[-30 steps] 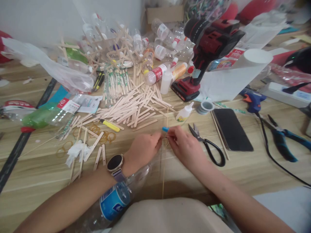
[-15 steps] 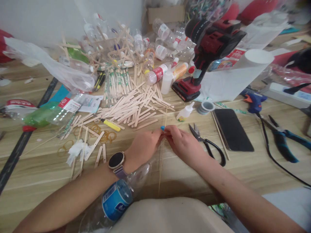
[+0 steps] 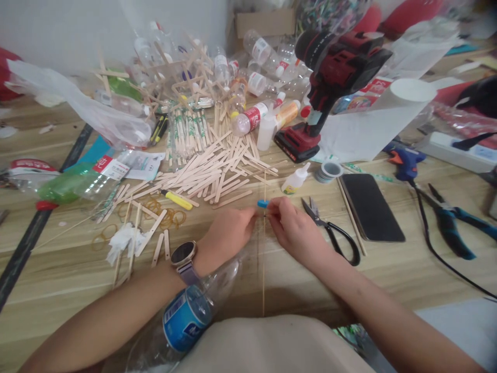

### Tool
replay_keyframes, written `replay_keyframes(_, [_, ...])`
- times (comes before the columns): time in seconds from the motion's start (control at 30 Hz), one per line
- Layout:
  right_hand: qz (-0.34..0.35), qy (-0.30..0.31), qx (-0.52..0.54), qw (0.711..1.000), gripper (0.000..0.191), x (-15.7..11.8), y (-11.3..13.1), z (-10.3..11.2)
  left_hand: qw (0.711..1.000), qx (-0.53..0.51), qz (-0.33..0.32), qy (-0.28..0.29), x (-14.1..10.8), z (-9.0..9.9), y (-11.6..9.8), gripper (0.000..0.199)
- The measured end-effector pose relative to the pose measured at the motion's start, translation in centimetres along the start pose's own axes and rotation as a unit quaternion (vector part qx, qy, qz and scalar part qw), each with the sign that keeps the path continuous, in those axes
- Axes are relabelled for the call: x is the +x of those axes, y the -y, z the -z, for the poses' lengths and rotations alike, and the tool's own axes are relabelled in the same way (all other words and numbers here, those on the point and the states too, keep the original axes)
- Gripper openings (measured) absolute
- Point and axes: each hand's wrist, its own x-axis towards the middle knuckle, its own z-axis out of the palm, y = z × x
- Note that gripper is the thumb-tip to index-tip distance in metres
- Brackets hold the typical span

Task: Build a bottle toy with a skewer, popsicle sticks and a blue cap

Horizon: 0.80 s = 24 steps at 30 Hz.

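Observation:
A thin wooden skewer (image 3: pixel 264 280) runs from near my body up between my hands, and a small blue piece (image 3: pixel 262 204) sits across it. My right hand (image 3: pixel 293 223) is closed in a pinch at the skewer, just beside the blue piece. On the other side my left hand (image 3: pixel 233 230), with a watch on the wrist, has its fingers pressed together near the skewer; its fingertips are partly hidden, and what they hold is too small to make out. A clear bottle with a blue label (image 3: pixel 187 318) lies under my left forearm.
Craft sticks (image 3: pixel 202 173) are piled ahead, with plastic bottles behind. A red drill (image 3: pixel 322 88) stands beyond a glue bottle (image 3: pixel 294 180). Scissors (image 3: pixel 330 228), a phone (image 3: pixel 373 207) and pliers (image 3: pixel 450 223) lie right; a yellow cutter (image 3: pixel 177 200) lies left.
My hands have moved slightly apart, showing more of the blue piece. The skewer's near end has shifted right, so it now points more nearly straight away from me.

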Motion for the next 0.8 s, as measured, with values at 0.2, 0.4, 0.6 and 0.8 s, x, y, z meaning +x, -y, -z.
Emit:
replay_keyframes(0.2, [-0.023,-0.028,0.017,0.999,0.016,-0.5,-0.2,-0.8,0.997,0.08,-0.01,0.017,-0.3,0.0,-0.1,0.028])
replay_keyframes(0.4, [-0.018,0.019,-0.001,1.0,0.023,-0.1,0.0,0.2,0.987,0.146,-0.047,0.042,-0.5,-0.3,-0.2,0.029])
replay_keyframes(0.6, [0.01,0.063,-0.02,0.998,0.021,0.8,0.4,0.6,0.986,0.152,-0.058,0.036,-0.4,-0.3,-0.1,0.032])
replay_keyframes(0.8, [0.029,0.07,-0.017,0.997,0.019,1.2,0.3,0.6,0.993,0.112,-0.041,0.027,0.1,-0.2,-0.2,0.031])
